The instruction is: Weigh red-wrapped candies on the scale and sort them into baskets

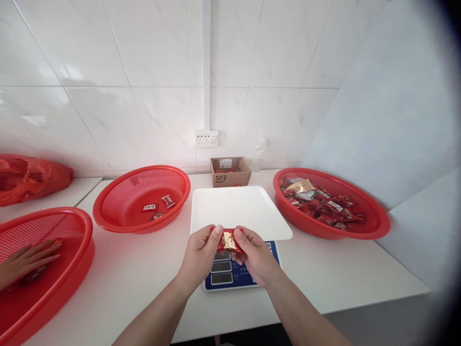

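One red bag (34, 178) lies near the wall at far left; in front of it a co-worker's hand (30, 262) reaches into the left basket (74, 286). Next, the middle basket (117, 199), toward the back edge of the counter (144, 288), holds a few loose sweets (168, 201). Then the left hand (201, 252) pinches one end of a packet (229, 241), thumb on top; the packet sits directly between the hands, above the scale (234, 206), its long axis roughly along the front edge, so neither hand is nearer. Behind stands a box (231, 179) at the back edge. The right hand (259, 257) pinches the other end likewise. Rightmost, toward the back right corner, the right basket (306, 223) holds many more packets.
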The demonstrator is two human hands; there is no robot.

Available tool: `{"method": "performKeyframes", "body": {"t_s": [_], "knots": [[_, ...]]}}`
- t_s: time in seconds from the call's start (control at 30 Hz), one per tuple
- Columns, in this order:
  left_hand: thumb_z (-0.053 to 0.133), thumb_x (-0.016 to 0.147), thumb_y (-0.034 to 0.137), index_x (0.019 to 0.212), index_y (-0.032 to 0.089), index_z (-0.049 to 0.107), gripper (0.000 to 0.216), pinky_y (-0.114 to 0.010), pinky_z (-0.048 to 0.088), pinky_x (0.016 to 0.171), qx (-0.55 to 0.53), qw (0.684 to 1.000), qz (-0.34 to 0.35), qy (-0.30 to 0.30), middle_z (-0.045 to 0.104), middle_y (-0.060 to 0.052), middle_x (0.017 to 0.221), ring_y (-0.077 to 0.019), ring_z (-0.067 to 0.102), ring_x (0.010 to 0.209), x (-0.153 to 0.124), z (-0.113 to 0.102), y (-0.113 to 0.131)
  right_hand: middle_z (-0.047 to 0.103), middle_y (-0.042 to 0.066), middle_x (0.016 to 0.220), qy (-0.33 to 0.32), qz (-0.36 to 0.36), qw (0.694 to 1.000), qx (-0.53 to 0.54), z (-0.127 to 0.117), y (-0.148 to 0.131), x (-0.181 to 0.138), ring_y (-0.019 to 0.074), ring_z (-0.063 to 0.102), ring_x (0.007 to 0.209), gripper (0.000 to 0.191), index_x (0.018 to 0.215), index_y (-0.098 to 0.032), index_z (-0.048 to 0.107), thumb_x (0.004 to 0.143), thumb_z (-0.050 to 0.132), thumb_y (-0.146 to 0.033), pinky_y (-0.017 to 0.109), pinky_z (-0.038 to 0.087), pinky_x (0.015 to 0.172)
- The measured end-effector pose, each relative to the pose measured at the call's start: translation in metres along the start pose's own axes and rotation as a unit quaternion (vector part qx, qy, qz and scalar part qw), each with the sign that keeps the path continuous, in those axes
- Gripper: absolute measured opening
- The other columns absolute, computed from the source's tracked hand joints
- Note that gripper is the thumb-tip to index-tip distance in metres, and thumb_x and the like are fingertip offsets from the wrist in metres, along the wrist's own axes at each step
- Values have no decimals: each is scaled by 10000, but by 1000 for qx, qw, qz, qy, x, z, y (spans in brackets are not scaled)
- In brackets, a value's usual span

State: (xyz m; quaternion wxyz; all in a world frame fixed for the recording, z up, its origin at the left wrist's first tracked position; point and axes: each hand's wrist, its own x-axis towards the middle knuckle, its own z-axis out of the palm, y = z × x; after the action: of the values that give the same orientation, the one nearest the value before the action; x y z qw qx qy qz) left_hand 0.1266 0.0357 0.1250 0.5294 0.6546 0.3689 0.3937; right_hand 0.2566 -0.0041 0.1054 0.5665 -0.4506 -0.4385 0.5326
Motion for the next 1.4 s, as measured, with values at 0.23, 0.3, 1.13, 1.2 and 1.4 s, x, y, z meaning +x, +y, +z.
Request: {"method": "performKeyframes", "body": {"t_s": [0.23, 0.3, 1.13, 1.2, 1.4], "knots": [[379, 885, 369, 612, 185, 508, 353, -206, 332, 506, 298, 942, 145, 58, 522, 20, 572, -97, 458, 529, 7, -24, -10, 545, -14, 573, 38, -73, 968, -236, -6, -8, -4, 112, 503, 552, 383, 637, -193, 516, 842, 446, -509, 236, 379, 527], [377, 878, 390, 602, 186, 501, 365, -201, 340, 484, 302, 939, 122, 107, 524, 20, 550, -99, 464, 507, 12, -34, -8, 570, -3, 602, 52, -66, 973, -213, -10, -10, -4, 112, 510, 545, 383, 658, -191, 535, 833, 453, -521, 234, 374, 502], [321, 839, 532, 1386, 173, 253, 657, -370, 448, 590, 516, 838, -123, 128, 624, -165, 1083, -340, 590, 917, 58, -137, -19, 570, 18, 620, 230, -100, 950, -188, -79, -14, -23, 117, 492, 522, 360, 674, -187, 576, 817, 499, -508, 242, 372, 463], [329, 841, 508, 1348, 188, 329, 600, -385, 463, 671, 514, 843, -63, 144, 560, -162, 1206, -341, 535, 1052, 43, -125, -23, 593, 30, 650, 275, -110, 926, -235, -90, -15, -22, 133, 517, 547, 369, 693, -189, 575, 824, 472, -518, 254, 398, 487], [403, 778, 484, 981, 229, 549, 357, -286, 462, 612, 386, 898, 6, 211, 647, -74, 944, -239, 604, 845, -11, -94, -68, 650, 99, 1009, 338, -60, 775, -530, -167, -35, -1, 229, 576, 951, 287, 926, -187, 610, 872, 395, -370, 347, 417, 851]]}}
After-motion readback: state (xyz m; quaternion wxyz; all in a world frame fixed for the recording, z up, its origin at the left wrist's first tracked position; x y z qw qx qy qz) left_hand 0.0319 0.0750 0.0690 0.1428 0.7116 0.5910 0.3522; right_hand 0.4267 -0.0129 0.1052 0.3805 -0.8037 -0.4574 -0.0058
